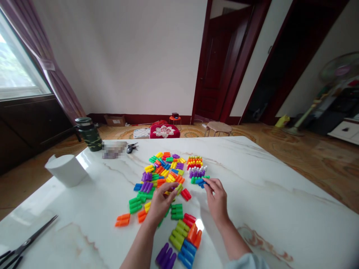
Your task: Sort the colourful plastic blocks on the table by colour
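Note:
My left hand (160,203) is closed, pinching an olive-green plastic block (179,189) of joined rounded pegs over the loose pile. To its right, my right hand (217,200) grips a blue plastic block (200,182) between thumb and fingers. That block is at the near end of neat rows of standing blocks, next to a green row (193,180). Behind it are purple blocks (197,174) with white tips, then red, orange and olive ones. Loose blocks lie around my left hand, among them a dark green block (177,212) and a purple block (166,256).
Scissors (26,243) lie at the table's left front. A white paper roll (67,171) and a camouflage flask (89,134) stand on the left. Small black-handled snips (130,148) lie farther back. The marble-patterned table (280,194) extends right. A stool (218,127) stands beyond the far edge.

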